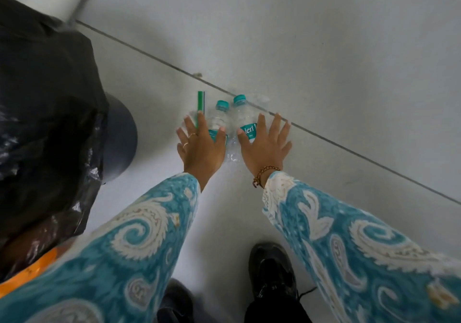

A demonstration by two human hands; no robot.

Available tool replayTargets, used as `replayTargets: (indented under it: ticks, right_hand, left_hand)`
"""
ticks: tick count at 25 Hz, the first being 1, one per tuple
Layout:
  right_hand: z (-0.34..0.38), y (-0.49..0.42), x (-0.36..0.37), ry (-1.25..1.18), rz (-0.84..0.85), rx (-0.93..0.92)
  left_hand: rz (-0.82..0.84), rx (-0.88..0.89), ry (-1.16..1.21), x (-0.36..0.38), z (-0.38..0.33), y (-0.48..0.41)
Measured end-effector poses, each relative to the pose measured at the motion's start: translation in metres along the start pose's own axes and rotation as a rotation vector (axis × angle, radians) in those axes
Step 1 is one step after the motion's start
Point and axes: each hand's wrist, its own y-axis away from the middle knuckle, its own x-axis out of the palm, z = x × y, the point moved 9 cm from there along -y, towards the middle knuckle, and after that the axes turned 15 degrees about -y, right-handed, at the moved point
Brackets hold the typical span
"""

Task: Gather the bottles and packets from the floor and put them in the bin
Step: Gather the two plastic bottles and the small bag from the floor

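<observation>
Both hands reach down to the pale tiled floor (324,48), fingers spread, palms down. Left hand (199,145) sits over the lower part of the left bottle (219,118), fingers splayed, two rings on it; whether it presses or grips, can't tell. Right hand (264,145) is spread too, thumb touching the teal label of the right bottle (243,118), braided bracelet at the wrist; no closed grasp visible.

The two clear bottles lie side by side, just beside each other, teal caps pointing away from the person, near the dark grout line that runs diagonally across the floor. A clear packet with a green strip (200,105) lies just left of the left bottle, partly under the left fingers. Crumpled clear plastic (259,103) lies past the right bottle, on the grout line, blurry.

The bin (122,135), grey, lined with a black bag (45,98), stands at the left, near the left hand but apart from it. Something orange (30,270) shows at the bag's lower edge. Blue-and-white patterned sleeves (139,235) cover both arms. Black shoes (272,270) at the bottom.
</observation>
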Motion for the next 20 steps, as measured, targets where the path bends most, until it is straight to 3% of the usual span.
replayTargets:
  ticks: [6, 12, 20]
  right_hand:
    - [-0.013, -0.011, 0.011, -0.070, 0.117, 0.108]
    - [-0.013, -0.011, 0.013, -0.273, 0.039, 0.084]
    - [0.002, 0.068, -0.007, -0.332, 0.097, 0.057]
  left_hand:
    - [0.117, -0.111, 0.001, 0.024, 0.008, -0.004]
    - [-0.060, -0.086, 0.128, 0.020, 0.006, 0.003]
    - [-0.008, -0.239, 0.283, 0.013, 0.041, 0.086]
